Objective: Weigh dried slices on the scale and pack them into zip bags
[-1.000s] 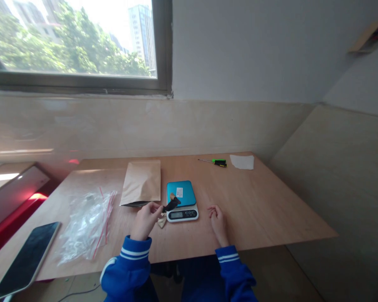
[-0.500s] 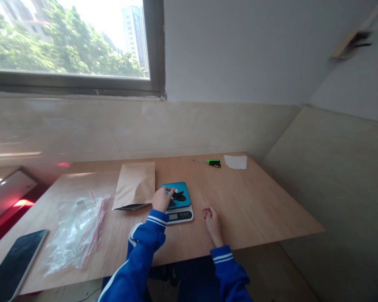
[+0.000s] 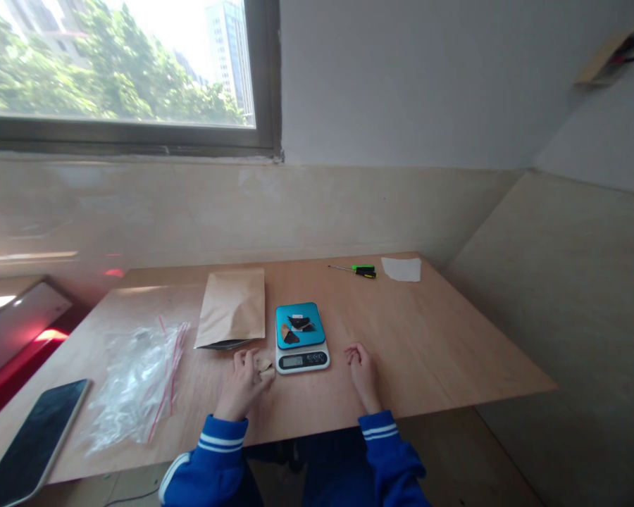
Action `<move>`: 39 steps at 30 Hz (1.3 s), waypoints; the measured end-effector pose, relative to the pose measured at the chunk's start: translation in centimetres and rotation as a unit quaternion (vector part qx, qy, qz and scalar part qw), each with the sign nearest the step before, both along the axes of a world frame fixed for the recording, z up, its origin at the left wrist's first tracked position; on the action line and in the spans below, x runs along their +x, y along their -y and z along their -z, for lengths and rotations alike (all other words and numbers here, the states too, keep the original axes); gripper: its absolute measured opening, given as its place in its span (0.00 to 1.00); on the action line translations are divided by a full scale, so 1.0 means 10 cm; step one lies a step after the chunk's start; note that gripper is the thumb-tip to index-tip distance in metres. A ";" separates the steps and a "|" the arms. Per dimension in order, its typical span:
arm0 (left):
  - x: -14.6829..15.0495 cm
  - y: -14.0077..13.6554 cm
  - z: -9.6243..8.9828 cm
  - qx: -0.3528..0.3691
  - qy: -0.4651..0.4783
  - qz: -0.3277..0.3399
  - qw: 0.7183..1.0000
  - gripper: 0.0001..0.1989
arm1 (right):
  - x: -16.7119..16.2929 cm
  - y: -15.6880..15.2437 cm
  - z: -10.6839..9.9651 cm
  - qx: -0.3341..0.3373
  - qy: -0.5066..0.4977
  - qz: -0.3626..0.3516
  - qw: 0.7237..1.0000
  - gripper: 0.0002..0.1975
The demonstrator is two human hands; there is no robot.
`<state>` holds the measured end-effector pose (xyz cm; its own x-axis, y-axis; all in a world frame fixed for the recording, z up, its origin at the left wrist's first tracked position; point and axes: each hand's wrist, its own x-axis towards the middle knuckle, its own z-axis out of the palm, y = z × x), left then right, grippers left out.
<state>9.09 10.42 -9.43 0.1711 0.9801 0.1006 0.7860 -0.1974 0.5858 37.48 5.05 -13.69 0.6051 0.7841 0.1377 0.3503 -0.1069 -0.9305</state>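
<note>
My left hand (image 3: 240, 386) is low over the table, left of the scale, with thumb and fingers apart around some small pale brown torn scraps (image 3: 265, 365). Whether the fingertips touch the scraps I cannot tell. A kitchen scale (image 3: 302, 360) with a blue top and white base stands beside them. On its plate lie dark and brown torn pieces (image 3: 299, 323); the number on its display is too small to read. To the right of the scale, my right hand (image 3: 362, 374) rests on the table, its fingers curled loosely with nothing visible in them.
A brown paper pouch (image 3: 233, 304) lies behind my left hand, its dark mouth facing me. Further left are clear zip bags (image 3: 137, 384) with red strips and a phone (image 3: 36, 436). At the back are screwdrivers (image 3: 363, 270) and a white paper piece (image 3: 401, 269).
My left hand has left the scale plate and moved down and left to the scraps on the table. The pieces on the plate now show uncovered. My right hand stays where it was.
</note>
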 end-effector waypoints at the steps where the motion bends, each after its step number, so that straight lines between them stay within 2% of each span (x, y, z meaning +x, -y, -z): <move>1: -0.02 0.01 0.03 -0.005 -0.012 0.009 1.000 0.21 | 0.00 0.00 0.00 -0.001 0.001 0.000 1.000 0.10; 6: -0.03 -0.01 0.12 -0.008 -0.064 0.035 0.997 0.21 | 0.00 0.01 0.00 -0.005 0.005 -0.004 1.000 0.09; 12: -0.03 -0.05 0.17 0.027 -0.099 0.040 0.994 0.12 | -0.01 0.02 -0.02 -0.010 0.005 -0.002 1.000 0.09; 24: -0.10 -0.10 0.23 0.060 -0.105 0.049 0.992 0.11 | -0.02 0.02 -0.03 -0.010 0.015 -0.010 1.000 0.11; 31: -0.14 -0.13 0.09 0.068 -0.110 0.067 0.989 0.12 | -0.01 0.01 -0.01 -0.008 0.012 -0.009 1.000 0.11; 39: -0.10 -0.30 -0.28 0.081 -0.113 0.080 0.987 0.11 | 0.00 0.00 0.00 -0.004 0.011 -0.008 1.000 0.10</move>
<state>8.10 13.38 -6.58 0.3583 0.9128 0.1960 0.8444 -0.4064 0.3490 37.46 5.00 -13.72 0.5901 0.7943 0.1444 0.3714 -0.1083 -0.9221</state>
